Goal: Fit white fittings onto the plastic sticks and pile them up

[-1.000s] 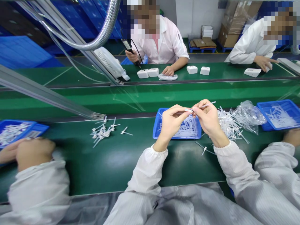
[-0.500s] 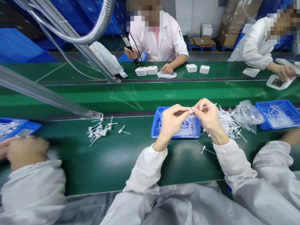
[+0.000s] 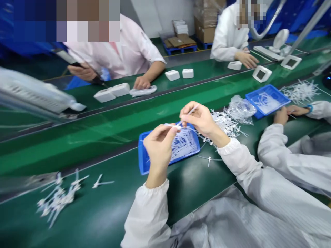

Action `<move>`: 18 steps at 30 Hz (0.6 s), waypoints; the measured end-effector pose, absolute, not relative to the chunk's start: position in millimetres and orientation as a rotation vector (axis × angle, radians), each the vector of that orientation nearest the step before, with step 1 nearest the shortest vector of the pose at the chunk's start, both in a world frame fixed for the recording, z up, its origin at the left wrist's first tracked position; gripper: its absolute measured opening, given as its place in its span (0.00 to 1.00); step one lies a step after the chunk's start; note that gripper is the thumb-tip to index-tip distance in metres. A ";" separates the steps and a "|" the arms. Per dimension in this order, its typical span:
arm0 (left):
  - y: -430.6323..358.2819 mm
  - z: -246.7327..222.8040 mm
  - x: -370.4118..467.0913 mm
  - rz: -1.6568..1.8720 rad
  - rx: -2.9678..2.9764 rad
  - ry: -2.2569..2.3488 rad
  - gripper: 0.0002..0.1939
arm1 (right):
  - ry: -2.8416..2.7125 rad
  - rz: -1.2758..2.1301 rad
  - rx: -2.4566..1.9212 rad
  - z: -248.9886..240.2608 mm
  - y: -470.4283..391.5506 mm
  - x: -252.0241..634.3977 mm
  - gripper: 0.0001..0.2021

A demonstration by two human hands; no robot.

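My left hand (image 3: 159,143) pinches a small white plastic connector (image 3: 177,127) between thumb and fingertips. Just above it, to the right, my right hand (image 3: 198,119) grips a thin white strip (image 3: 192,110) that slants down toward the connector. Whether the strip's lower end is inside the connector, I cannot tell. Both hands are over a blue tray (image 3: 142,160) of loose thin white strips (image 3: 184,143). On the bench just right of the tray lies a white piece with strips sticking out (image 3: 209,159).
A heap of white strip pieces (image 3: 224,124) and a clear plastic bag (image 3: 240,108) lie right of the tray, before a second blue tray (image 3: 280,102) and a co-worker's hands (image 3: 284,113). More joined pieces (image 3: 60,198) lie at left. White boxes (image 3: 172,75) stand across the green bench.
The view has swung to the right. My fingertips, earlier close together, are now farther apart, with my right hand higher. The strip has gone from nearly level to steeply slanted.
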State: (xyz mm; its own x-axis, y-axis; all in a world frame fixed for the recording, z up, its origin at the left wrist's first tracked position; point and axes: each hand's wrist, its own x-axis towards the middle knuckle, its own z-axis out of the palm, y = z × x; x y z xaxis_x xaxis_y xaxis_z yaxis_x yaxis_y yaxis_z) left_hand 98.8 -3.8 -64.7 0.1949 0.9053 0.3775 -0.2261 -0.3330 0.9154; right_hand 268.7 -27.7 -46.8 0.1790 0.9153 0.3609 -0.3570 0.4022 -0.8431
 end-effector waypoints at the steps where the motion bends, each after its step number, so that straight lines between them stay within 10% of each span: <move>1: -3.8 -65.3 99.0 1.360 1.421 0.698 0.09 | -1.011 0.998 -0.681 -45.2 -28.3 273.2 0.25; 18: -4.9 -66.9 96.6 1.402 1.416 0.784 0.09 | -1.190 1.060 -0.696 -38.9 -42.9 273.0 0.13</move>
State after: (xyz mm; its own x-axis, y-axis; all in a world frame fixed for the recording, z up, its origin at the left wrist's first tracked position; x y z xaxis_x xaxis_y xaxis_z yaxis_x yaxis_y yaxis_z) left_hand 96.6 -4.9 -66.9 0.1330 0.9239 0.3587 -0.1781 -0.3338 0.9257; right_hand 273.0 -42.9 -38.9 0.0198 0.9207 0.3897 -0.2814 0.3792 -0.8815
